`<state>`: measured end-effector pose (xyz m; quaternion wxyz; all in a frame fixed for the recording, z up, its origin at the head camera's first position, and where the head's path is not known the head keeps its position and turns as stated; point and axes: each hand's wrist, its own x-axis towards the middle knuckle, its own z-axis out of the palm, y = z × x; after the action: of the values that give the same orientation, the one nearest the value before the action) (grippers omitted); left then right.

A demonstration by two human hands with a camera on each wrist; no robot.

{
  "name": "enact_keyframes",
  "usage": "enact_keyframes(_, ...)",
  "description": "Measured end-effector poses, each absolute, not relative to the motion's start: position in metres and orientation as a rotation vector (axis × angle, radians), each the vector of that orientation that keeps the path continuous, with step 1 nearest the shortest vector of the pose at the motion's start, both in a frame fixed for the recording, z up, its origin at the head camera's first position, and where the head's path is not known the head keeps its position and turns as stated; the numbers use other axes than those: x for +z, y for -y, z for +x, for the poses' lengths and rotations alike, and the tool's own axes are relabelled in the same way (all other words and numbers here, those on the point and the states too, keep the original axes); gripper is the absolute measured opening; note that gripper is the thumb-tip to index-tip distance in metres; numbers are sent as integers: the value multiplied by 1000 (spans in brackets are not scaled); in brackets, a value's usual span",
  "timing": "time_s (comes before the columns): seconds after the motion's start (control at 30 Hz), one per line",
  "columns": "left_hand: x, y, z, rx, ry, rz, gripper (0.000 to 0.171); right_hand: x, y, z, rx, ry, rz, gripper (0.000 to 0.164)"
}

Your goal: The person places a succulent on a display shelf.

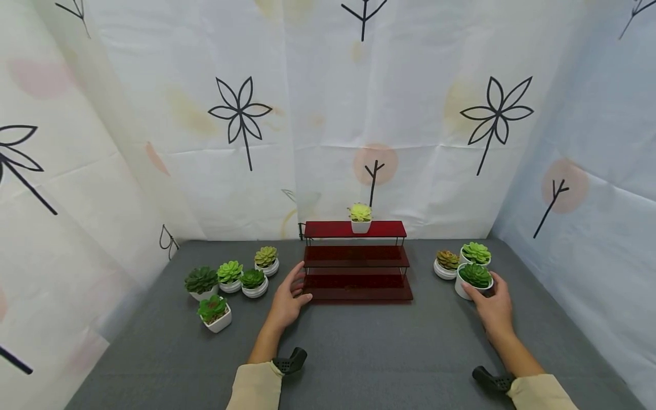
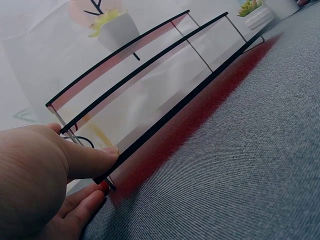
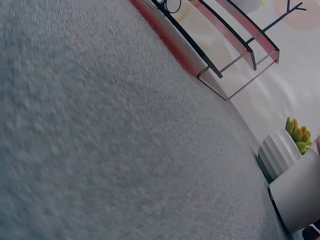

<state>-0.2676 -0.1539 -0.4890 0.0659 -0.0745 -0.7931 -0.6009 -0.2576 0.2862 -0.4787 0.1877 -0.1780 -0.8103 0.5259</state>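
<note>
A dark red, see-through three-tier display shelf (image 1: 359,291) stands at the back of the table. My left hand (image 1: 286,302) holds its left end, the thumb (image 2: 97,159) on the lowest tier's edge and other fingers round the side. A pale yellow-green succulent in a white pot (image 1: 361,226) sits on the top tier. At the right, my right hand (image 1: 495,310) grips a green succulent in a round white pot (image 1: 463,288), thumb on the near side. In the right wrist view that white pot (image 3: 297,195) looks upright on the cloth; most of the hand is out of frame.
Beside the gripped pot stand a brownish succulent (image 1: 447,265) and a bright green succulent (image 1: 476,253). Several potted succulents cluster left of the shelf, including a dark green one (image 1: 201,280) and a square-potted one (image 1: 215,313). Grey cloth (image 1: 379,353) covers the table; patterned curtains (image 1: 328,114) enclose it.
</note>
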Motion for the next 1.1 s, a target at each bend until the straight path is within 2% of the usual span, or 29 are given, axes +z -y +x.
enact_keyframes(0.63,-491,155,-268,-1810,2395,-223,82,-462,-257,-238,1611,2161,-440,79)
enact_keyframes(1.1,-490,154,-268,-1832,2390,-223,82,-453,-232,-252,1686,2102,-261,75)
